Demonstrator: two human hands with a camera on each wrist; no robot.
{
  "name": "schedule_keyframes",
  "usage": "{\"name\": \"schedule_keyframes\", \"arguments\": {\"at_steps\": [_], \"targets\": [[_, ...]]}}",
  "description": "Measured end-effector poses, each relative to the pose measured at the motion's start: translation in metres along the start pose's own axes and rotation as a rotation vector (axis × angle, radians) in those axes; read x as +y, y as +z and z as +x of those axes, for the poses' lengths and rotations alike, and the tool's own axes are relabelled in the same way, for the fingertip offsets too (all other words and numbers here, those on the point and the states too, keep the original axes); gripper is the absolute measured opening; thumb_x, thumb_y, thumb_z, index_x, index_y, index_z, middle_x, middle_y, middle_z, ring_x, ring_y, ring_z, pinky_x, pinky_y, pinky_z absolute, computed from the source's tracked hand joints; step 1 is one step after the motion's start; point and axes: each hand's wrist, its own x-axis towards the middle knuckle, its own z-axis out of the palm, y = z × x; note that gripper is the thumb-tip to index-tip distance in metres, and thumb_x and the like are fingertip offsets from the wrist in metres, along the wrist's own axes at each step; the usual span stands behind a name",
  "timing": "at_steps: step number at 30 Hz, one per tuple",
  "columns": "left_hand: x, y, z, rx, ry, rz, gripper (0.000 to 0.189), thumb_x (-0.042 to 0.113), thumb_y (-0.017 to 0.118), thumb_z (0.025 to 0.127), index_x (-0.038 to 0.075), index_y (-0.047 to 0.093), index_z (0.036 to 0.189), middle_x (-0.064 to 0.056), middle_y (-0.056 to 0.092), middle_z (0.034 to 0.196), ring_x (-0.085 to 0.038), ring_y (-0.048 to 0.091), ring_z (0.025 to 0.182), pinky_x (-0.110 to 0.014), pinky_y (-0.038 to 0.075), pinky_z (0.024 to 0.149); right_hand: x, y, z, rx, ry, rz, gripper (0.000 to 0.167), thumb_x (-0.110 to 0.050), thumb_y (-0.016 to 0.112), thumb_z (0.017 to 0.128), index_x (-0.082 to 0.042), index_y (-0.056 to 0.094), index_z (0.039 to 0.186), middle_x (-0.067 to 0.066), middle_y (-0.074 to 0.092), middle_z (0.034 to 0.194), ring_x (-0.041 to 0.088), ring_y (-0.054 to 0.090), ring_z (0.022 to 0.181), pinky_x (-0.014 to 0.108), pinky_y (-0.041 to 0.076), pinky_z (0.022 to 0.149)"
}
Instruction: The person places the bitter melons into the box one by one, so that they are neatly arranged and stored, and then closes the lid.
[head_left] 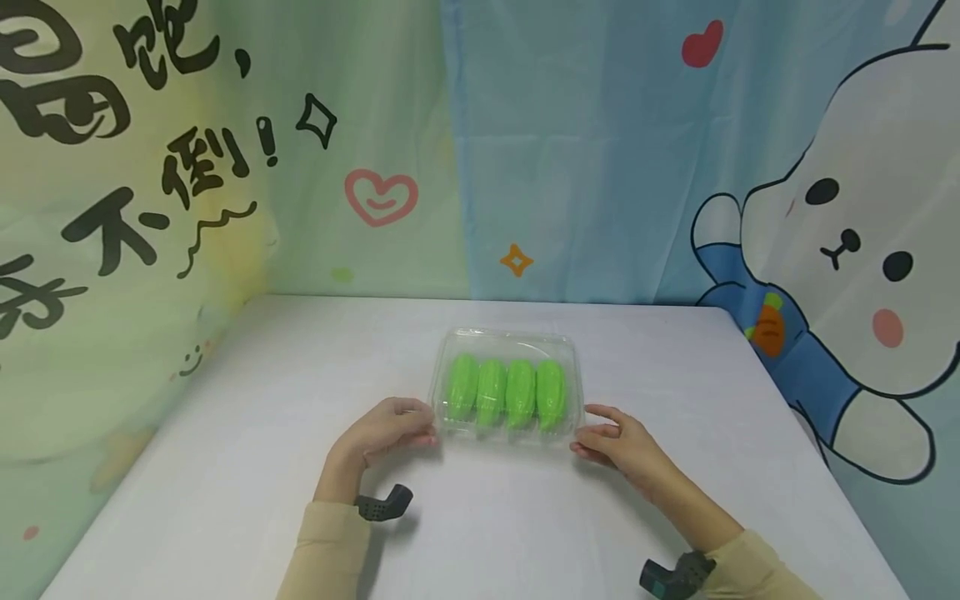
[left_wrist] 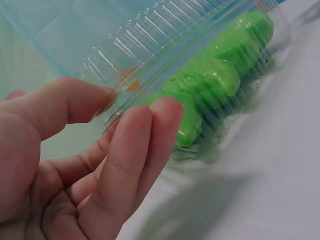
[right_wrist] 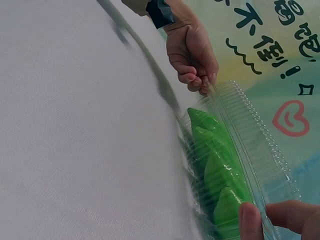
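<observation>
A clear plastic box (head_left: 510, 337) lies on the white table, its ridged walls and rim plain in both wrist views. Inside sit several bright green, elongated, ribbed pieces (head_left: 491, 393) in a row, looking like small gourds; their exact kind is unclear. My left hand (head_left: 392, 427) pinches the rim at the box's near left corner, thumb and fingers (left_wrist: 132, 160) on either side of it. At the near right corner, the right hand (head_left: 618, 446) pinches the rim between thumb (right_wrist: 250, 220) and finger. The lid looks closed.
The white table (head_left: 510, 525) stretches around the box on all sides. Behind and to the left hangs a printed curtain (head_left: 562, 167) with hearts and lettering; a cartoon rabbit (head_left: 862, 225) is printed at the right. Each wrist wears a black camera device (head_left: 384, 503).
</observation>
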Motion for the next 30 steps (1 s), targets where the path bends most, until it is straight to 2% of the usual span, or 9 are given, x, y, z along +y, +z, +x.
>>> {"name": "schedule_keyframes", "arguments": {"at_steps": [3, 6, 10, 18, 25, 30], "targets": [[0.000, 0.000, 0.001, 0.027, -0.004, 0.024, 0.035, 0.014, 0.058, 0.089, -0.013, 0.058, 0.112, -0.009, 0.068, 0.087, -0.014, 0.068, 0.081, -0.026, 0.057, 0.081, 0.001, 0.000, 0.002, -0.002, 0.023, 0.028, 0.062, -0.008, 0.060, 0.092, 0.013, 0.028, 0.140, 0.010, 0.068, 0.100, 0.008, 0.070, 0.083, 0.020, 0.057, 0.078], [-0.001, 0.001, 0.001, 0.054, -0.008, 0.040, 0.034, 0.013, 0.058, 0.088, -0.012, 0.060, 0.111, -0.009, 0.068, 0.088, -0.014, 0.068, 0.081, -0.025, 0.057, 0.080, 0.000, 0.000, 0.003, 0.001, 0.040, 0.032, 0.058, -0.011, 0.061, 0.092, 0.016, 0.034, 0.135, 0.009, 0.070, 0.098, 0.007, 0.069, 0.083, 0.018, 0.056, 0.077], [0.000, 0.003, 0.001, 0.081, -0.010, 0.044, 0.033, 0.011, 0.057, 0.088, -0.012, 0.060, 0.111, -0.008, 0.068, 0.088, -0.013, 0.067, 0.081, -0.023, 0.057, 0.079, 0.000, -0.001, 0.005, 0.016, 0.067, 0.040, 0.053, -0.012, 0.063, 0.090, 0.014, 0.041, 0.130, 0.010, 0.070, 0.100, 0.007, 0.069, 0.083, 0.018, 0.056, 0.077], [0.002, 0.006, 0.002, 0.125, -0.023, 0.035, 0.033, 0.012, 0.058, 0.089, -0.011, 0.060, 0.112, -0.005, 0.066, 0.085, -0.011, 0.066, 0.077, -0.021, 0.056, 0.076, 0.002, -0.004, 0.009, 0.021, 0.095, 0.098, 0.055, -0.012, 0.064, 0.090, 0.013, 0.040, 0.132, 0.009, 0.070, 0.101, 0.007, 0.069, 0.084, 0.017, 0.055, 0.078], [0.004, 0.008, 0.001, 0.140, -0.022, 0.024, 0.034, 0.013, 0.060, 0.088, -0.011, 0.061, 0.112, -0.003, 0.065, 0.081, -0.009, 0.064, 0.073, -0.021, 0.055, 0.075, 0.005, -0.009, 0.013, -0.034, 0.109, 0.145, 0.060, -0.011, 0.064, 0.089, 0.014, 0.035, 0.135, 0.008, 0.070, 0.100, 0.007, 0.070, 0.085, 0.017, 0.055, 0.079], [0.004, 0.008, 0.002, 0.140, -0.024, 0.007, 0.032, 0.010, 0.059, 0.088, -0.012, 0.060, 0.111, -0.003, 0.065, 0.080, -0.009, 0.064, 0.072, -0.021, 0.055, 0.073, 0.006, -0.013, 0.015, -0.085, 0.120, 0.141, 0.057, -0.013, 0.064, 0.090, 0.016, 0.038, 0.131, 0.004, 0.072, 0.096, 0.006, 0.070, 0.085, 0.017, 0.055, 0.078]]}}
